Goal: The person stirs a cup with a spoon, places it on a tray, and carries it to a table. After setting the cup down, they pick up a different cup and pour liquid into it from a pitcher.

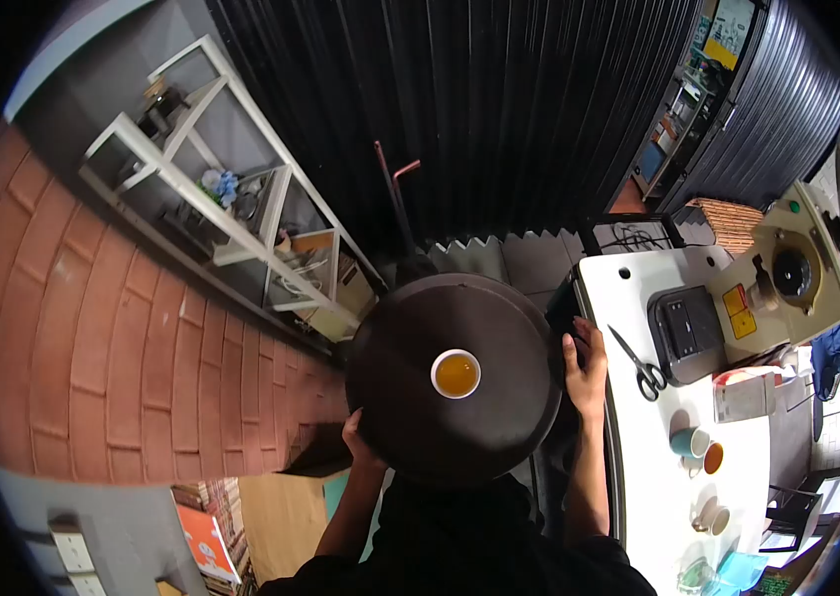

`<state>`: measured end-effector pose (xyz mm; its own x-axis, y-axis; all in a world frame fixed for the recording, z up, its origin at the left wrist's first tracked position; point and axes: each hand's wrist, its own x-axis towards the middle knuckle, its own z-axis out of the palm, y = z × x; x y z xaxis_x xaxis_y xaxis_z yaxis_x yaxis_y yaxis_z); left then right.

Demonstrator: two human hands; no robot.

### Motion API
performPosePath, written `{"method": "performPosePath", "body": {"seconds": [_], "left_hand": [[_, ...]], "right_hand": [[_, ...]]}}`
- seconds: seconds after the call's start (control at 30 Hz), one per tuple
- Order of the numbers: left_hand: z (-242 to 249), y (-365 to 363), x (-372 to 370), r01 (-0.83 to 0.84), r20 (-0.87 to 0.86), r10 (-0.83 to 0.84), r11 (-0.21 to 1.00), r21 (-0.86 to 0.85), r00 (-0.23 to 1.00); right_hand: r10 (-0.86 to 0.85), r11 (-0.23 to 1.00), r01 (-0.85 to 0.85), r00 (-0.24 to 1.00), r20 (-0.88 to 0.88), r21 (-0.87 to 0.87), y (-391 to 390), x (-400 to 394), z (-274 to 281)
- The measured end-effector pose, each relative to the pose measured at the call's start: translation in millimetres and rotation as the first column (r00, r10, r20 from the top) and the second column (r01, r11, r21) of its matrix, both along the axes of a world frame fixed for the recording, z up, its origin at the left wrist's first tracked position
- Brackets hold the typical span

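A round dark tray (410, 328) is in front of my body, its near edge close to my dark clothing. Near its middle stands a small white cup (436, 383) of amber liquid. My left hand (364, 444) is closed on the tray's lower left rim, some fingers hidden underneath. My right hand (587, 372) is beside the right rim, thumb and fingers stretched forward and apart, close to the edge of a white table (628, 467).
Black-handled scissors (648, 379), a black box-like device (686, 334), a beige machine (787, 273) and several cups (688, 443) stand on the table at right. A white shelf (241, 228) and brick wall (122, 348) border the left. A dark corrugated wall (499, 119) stands ahead.
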<state>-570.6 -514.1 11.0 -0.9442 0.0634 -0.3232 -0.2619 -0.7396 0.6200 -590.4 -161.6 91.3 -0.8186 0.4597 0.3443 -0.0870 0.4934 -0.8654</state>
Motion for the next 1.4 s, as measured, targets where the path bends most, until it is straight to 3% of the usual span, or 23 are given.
{"method": "performPosePath", "body": {"seconds": [0.03,0.07,0.1,0.17,0.2,0.27,0.3,0.4,0.47,0.5,0.57,0.6,0.63,0.7,0.77,0.87,1.03,1.1,1.17,1.23,1.3,1.37,1.4], "left_hand": [[0,5,-16,0.009,0.030,-0.013,0.992,0.129,0.999],[0,11,-33,0.018,0.056,-0.033,0.966,0.258,0.998],[-3,16,-50,0.032,0.054,-0.048,0.965,0.259,0.997],[-10,26,-82,0.120,-0.051,-0.108,0.917,0.381,0.993],[-14,30,-102,0.138,-0.055,-0.127,0.914,0.382,0.990],[-24,42,-145,0.194,-0.060,-0.187,0.868,0.456,0.980],[-30,47,-169,0.218,-0.062,-0.214,0.862,0.458,0.975],[-41,62,-235,0.393,-0.134,-0.374,0.801,0.452,0.918],[-39,83,-287,0.300,0.036,-0.312,0.935,0.189,0.949],[-41,91,-317,0.335,0.015,-0.344,0.923,0.187,0.939],[-32,108,-362,0.504,-0.128,-0.488,0.816,0.285,0.863],[-16,119,-379,0.384,0.126,-0.366,0.905,-0.181,0.922],[-3,133,-403,0.420,0.125,-0.402,0.889,-0.186,0.907],[10,160,-441,0.550,0.101,-0.550,0.835,0.039,0.829],[13,190,-473,0.588,0.116,-0.586,0.809,0.020,0.802],[14,237,-524,0.621,0.145,-0.612,0.783,-0.030,0.778],[-9,335,-595,0.785,0.167,-0.770,0.618,-0.045,0.616],[-26,385,-622,0.834,0.163,-0.822,0.551,-0.016,0.546],[-39,431,-641,0.856,0.256,-0.822,0.515,-0.044,0.508],[-36,476,-653,0.857,0.230,-0.826,0.502,-0.116,0.514],[-51,522,-675,0.919,0.262,-0.882,0.386,-0.073,0.392],[-41,566,-686,0.929,0.263,-0.891,0.353,-0.109,0.370],[-32,590,-690,0.941,0.246,-0.909,0.319,-0.109,0.337]], "right_hand": [[0.015,0.987,-0.014,1.000,0.007,-0.161,7,-16,-12],[0.067,0.977,-0.060,0.997,0.029,-0.206,12,-32,-16],[0.114,0.938,-0.075,0.989,0.096,-0.339,16,-42,-19],[0.234,0.717,-0.074,0.962,0.140,-0.693,28,-66,-26],[0.216,0.719,-0.063,0.967,0.136,-0.692,34,-77,-28],[0.314,0.455,-0.053,0.944,0.105,-0.889,46,-97,-31],[0.287,0.459,-0.042,0.952,0.103,-0.888,54,-108,-43],[0.136,0.630,0.128,0.953,0.271,-0.766,72,-142,-66],[0.004,0.679,0.222,0.952,0.306,-0.700,75,-163,-53],[-0.096,0.711,0.313,0.930,0.355,-0.629,76,-172,-52],[-0.161,0.679,0.340,0.934,0.319,-0.651,86,-191,-66],[-0.214,0.683,0.379,0.921,0.324,-0.625,87,-200,-59],[-0.269,0.683,0.421,0.905,0.330,-0.597,88,-208,-48],[-0.251,0.612,0.443,0.895,0.370,-0.655,95,-219,-34],[-0.499,0.605,0.629,0.777,0.382,-0.489,110,-232,-65],[-0.633,0.490,0.705,0.692,0.347,-0.513,126,-250,-78],[-0.689,0.389,0.721,0.641,0.338,-0.574,173,-272,-100],[-0.795,0.221,0.748,0.510,0.329,-0.626,192,-288,-90],[-0.850,0.194,0.792,0.430,0.303,-0.579,219,-296,-96],[-0.754,0.405,0.703,0.619,0.222,-0.584,245,-296,-84],[-0.905,0.193,0.802,0.368,0.214,-0.565,267,-316,-105],[-0.853,0.306,0.709,0.500,0.148,-0.635,284,-320,-69],[-0.871,0.279,0.716,0.469,0.145,-0.640,296,-324,-82]]}}
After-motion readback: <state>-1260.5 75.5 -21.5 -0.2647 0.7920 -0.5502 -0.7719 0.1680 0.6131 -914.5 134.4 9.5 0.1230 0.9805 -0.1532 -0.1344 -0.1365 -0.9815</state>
